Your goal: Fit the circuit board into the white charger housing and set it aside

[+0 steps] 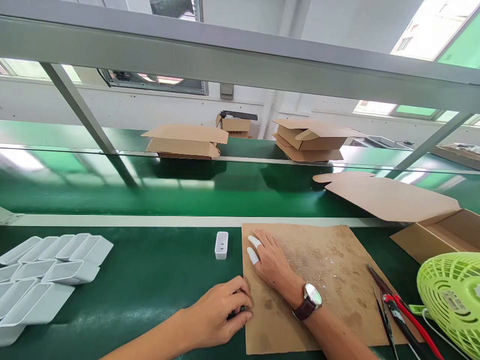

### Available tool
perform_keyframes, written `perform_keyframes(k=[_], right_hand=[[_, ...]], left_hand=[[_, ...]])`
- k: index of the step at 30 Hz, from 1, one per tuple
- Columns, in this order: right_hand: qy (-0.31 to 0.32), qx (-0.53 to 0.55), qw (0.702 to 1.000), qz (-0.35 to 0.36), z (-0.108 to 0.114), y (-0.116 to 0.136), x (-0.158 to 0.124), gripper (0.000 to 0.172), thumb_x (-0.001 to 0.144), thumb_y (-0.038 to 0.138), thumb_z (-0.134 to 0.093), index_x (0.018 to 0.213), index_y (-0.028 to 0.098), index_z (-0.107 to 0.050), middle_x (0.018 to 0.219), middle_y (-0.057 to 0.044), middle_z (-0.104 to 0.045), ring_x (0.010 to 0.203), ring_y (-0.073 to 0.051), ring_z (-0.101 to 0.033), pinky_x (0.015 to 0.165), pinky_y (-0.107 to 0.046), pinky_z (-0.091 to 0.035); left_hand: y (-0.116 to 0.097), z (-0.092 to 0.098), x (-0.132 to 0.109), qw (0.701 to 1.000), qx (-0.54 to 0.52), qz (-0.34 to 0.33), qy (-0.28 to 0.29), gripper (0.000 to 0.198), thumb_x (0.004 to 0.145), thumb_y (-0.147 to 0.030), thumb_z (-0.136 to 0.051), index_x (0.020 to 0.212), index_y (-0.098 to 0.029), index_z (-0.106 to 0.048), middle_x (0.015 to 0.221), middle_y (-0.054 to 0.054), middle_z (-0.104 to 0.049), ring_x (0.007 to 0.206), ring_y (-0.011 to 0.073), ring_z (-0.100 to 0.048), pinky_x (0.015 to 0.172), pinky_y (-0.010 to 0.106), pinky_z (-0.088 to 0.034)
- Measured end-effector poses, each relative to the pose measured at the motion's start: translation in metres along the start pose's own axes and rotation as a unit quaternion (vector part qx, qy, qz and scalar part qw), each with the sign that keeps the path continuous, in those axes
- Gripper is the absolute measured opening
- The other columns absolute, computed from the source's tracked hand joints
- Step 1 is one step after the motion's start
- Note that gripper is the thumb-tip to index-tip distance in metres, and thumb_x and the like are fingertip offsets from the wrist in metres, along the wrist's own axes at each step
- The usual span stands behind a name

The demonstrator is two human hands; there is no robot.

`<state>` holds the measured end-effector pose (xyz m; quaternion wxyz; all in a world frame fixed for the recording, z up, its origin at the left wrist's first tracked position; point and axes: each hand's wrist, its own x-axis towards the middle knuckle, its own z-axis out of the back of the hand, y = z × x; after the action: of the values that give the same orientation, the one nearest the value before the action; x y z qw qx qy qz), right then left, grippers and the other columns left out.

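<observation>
My left hand rests on the green bench at the left edge of a worn brown cardboard sheet, fingers curled round a small dark thing I cannot make out. My right hand lies flat on the sheet, fingers stretched out, with white finger cots on two fingertips and a watch on the wrist. A small white plastic housing stands upright on the bench just left of the right fingertips, untouched.
Several white plastic shells lie in rows at the left. A green fan, red-handled cutters and tweezers sit at the right. An open carton is at the far right. Folded cartons stand beyond the conveyor belt.
</observation>
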<state>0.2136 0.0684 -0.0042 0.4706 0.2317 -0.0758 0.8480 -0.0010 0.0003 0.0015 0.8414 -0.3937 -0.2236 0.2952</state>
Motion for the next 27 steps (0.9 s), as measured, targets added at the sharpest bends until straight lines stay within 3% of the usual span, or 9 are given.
perform_keyframes(k=[27], right_hand=[[0.009,0.017,1.0,-0.014,0.0001,-0.0003,-0.0004,0.035,0.1,0.014,-0.05,0.13,0.013,-0.068,0.139,-0.019,-0.065,0.133,-0.032,-0.059,0.108,-0.05,-0.054]], left_hand=[[0.0,-0.0003,0.0002,1.0,0.005,-0.007,-0.004,0.011,0.094,-0.017,-0.06,0.103,-0.021,-0.065,0.11,0.005,-0.063,0.074,0.0126,-0.056,0.067,0.024,-0.05]])
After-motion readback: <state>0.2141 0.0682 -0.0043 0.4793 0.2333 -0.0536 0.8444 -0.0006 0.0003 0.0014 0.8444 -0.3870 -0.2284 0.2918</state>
